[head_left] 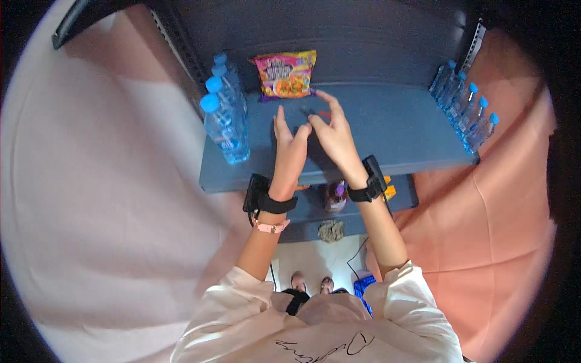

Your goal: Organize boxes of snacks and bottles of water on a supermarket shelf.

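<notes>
A pink and yellow packet of instant noodles stands upright at the back of a dark grey shelf, leaning near the back panel. My left hand is over the shelf in front of the packet, fingers apart, holding nothing. To its right, my right hand reaches a little farther, its index fingertip close to the packet's lower right corner; whether they touch, I cannot tell. That hand also holds nothing. The two thumbs point towards each other. Both wrists carry black straps with dark modules.
Water bottles with blue caps line the shelf's left side, and several more line its right edge. On a lower shelf stand a purple-capped bottle and yellow packs. A crumpled cloth-like item lies below. Cables hang near both arms.
</notes>
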`<state>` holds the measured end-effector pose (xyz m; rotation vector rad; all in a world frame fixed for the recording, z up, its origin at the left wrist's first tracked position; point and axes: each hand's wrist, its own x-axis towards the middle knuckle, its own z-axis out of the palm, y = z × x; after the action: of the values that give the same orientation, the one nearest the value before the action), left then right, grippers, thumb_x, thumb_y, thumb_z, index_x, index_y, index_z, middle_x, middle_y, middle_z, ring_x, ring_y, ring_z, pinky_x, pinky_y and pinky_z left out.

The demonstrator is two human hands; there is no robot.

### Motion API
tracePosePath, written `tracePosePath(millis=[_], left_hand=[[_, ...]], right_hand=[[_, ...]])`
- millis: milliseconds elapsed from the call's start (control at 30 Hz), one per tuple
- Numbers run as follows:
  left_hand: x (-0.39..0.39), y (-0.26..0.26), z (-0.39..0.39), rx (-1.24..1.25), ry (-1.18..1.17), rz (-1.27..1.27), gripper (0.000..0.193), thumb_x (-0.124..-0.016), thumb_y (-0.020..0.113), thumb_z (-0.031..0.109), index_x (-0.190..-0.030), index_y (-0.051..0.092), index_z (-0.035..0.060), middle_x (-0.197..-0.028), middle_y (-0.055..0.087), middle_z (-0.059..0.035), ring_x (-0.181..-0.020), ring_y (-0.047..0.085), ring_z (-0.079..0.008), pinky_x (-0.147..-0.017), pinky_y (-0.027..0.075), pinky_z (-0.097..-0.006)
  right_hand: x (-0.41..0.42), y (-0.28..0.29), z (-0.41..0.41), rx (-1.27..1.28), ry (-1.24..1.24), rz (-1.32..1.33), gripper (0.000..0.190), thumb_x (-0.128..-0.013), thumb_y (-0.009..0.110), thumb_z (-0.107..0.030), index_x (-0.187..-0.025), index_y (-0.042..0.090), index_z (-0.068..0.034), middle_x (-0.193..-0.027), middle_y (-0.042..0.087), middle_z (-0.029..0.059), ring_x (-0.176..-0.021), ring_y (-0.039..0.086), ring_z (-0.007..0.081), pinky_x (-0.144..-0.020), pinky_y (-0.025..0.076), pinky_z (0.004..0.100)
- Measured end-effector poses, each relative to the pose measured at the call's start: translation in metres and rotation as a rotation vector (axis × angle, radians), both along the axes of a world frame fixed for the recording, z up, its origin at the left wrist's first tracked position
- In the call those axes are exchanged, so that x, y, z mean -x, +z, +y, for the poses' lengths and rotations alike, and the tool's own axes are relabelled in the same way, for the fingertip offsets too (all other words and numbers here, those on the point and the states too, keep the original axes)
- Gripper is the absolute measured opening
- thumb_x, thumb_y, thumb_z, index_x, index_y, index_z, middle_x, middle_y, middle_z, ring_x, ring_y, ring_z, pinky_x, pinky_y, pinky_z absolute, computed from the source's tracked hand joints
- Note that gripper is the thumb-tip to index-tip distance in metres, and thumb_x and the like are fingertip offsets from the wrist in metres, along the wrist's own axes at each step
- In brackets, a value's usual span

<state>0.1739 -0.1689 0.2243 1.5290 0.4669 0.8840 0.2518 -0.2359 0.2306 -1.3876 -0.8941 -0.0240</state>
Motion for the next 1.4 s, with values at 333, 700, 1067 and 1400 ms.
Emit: tracePosePath(millis=[333, 700, 1067, 1400], left_hand=[[-0.076, 0.014, 0.085, -0.361, 0.256, 0.102, 0.073, -0.077, 0.054, 0.021, -0.133, 0.016, -0.0065, -0.136, 0.013, -0.0353, -0.129, 0.012, -0.0435, -0.106, 0.014, -0.0405], [-0.112, -0.023, 0.116, -0.245, 0.225, -0.077, 0.086, -0.073, 0.058, 0.022, -0.134, 0.007, -0.008, -0.139, 0.0, -0.034, -0.131, 0.003, -0.0406, -0.108, 0.006, -0.0387], [-0.089, -0.011, 0.156, -0.059, 0.025, -0.03, 0.046, -0.076, 0.053, 0.016, -0.117, 0.046, -0.0047, -0.111, 0.05, -0.0208, -0.097, 0.048, -0.0235, -0.084, 0.038, -0.0339], [-0.025, 0.056, 0.166, -0.204, -0.376, 0.02, 0.025, -0.085, 0.052, 0.011, -0.101, 0.056, -0.0083, -0.088, 0.058, -0.0057, -0.082, 0.05, -0.01, -0.071, 0.039, -0.0223]], right_hand=[[-0.072, -0.007, 0.077, 0.094, -0.102, 0.057, 0.047, -0.077, 0.055, -0.017, -0.116, 0.043, 0.006, -0.113, 0.047, 0.0269, -0.109, 0.045, 0.0366, -0.094, 0.035, 0.0369], [-0.079, -0.038, 0.128, -0.086, -0.119, 0.09, 0.072, -0.072, 0.064, -0.023, -0.126, 0.03, 0.009, -0.119, 0.043, 0.0259, -0.113, 0.041, 0.0372, -0.097, 0.032, 0.0392], [-0.052, -0.026, 0.124, 0.153, -0.416, 0.031, 0.062, -0.069, 0.059, -0.017, -0.124, 0.038, 0.001, -0.109, 0.055, 0.0219, -0.102, 0.049, 0.0342, -0.09, 0.028, 0.04], [0.022, 0.032, 0.098, 0.064, -0.669, 0.096, 0.06, -0.07, 0.059, -0.009, -0.122, 0.032, 0.005, -0.107, 0.048, 0.0252, -0.102, 0.041, 0.0389, -0.091, 0.033, 0.0418]])
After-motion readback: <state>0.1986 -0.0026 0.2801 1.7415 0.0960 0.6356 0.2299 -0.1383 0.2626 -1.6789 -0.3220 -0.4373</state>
